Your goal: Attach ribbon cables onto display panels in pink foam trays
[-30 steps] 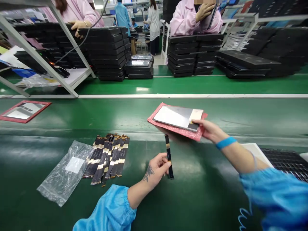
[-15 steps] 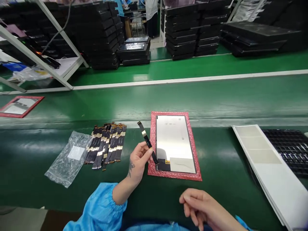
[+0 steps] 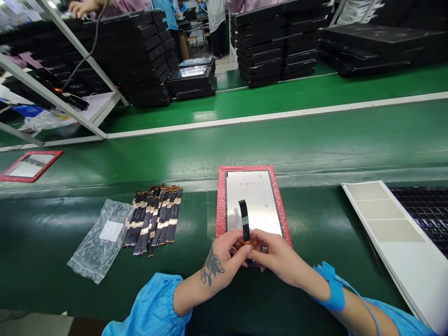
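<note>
Between my two hands a black flex cable [image 3: 244,219] with a pale band stands nearly upright. My left hand [image 3: 229,256] pinches its lower part between thumb and finger. From the other side, my right hand [image 3: 275,254] closes its fingertips on the same lower end, which the fingers partly hide. Just behind the hands lies an LCD panel [image 3: 250,193] with its silvery back up, on a pink bubble-wrap sheet [image 3: 221,205]. The hands cover the panel's near edge. Left of my hands, several more flex cables [image 3: 154,219] lie side by side in a pile.
A clear plastic bag [image 3: 101,240] with a white label touches the cable pile. White boards [image 3: 395,247] and a black tray [image 3: 425,214] are at right. Another wrapped panel [image 3: 31,165] lies far left. Stacks of black trays [image 3: 261,51] and a white metal frame [image 3: 75,95] stand behind.
My left hand has brought the flex cable right and nearer to me, turning it more upright. My right hand has come up to meet it and now grips its lower end too.
</note>
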`<action>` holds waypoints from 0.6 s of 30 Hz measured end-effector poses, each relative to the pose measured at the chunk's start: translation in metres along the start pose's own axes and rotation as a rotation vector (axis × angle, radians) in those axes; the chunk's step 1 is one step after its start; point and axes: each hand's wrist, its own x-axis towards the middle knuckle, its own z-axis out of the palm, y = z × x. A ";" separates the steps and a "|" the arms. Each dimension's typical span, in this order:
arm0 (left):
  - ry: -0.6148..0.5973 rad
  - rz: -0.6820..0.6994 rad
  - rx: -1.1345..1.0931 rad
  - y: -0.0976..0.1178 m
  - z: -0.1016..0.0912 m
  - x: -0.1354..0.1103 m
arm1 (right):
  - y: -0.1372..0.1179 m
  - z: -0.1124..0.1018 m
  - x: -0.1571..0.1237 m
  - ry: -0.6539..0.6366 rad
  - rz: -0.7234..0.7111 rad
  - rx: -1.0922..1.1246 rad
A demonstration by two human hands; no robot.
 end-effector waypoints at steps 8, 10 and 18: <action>0.172 0.453 0.584 -0.014 -0.023 0.014 | 0.007 -0.031 0.032 0.155 -0.016 -0.014; 0.122 0.511 0.711 -0.020 -0.025 0.010 | 0.010 -0.036 0.037 0.176 -0.032 -0.035; 0.088 0.571 0.818 -0.026 -0.015 -0.005 | 0.009 -0.034 0.034 0.183 -0.068 -0.201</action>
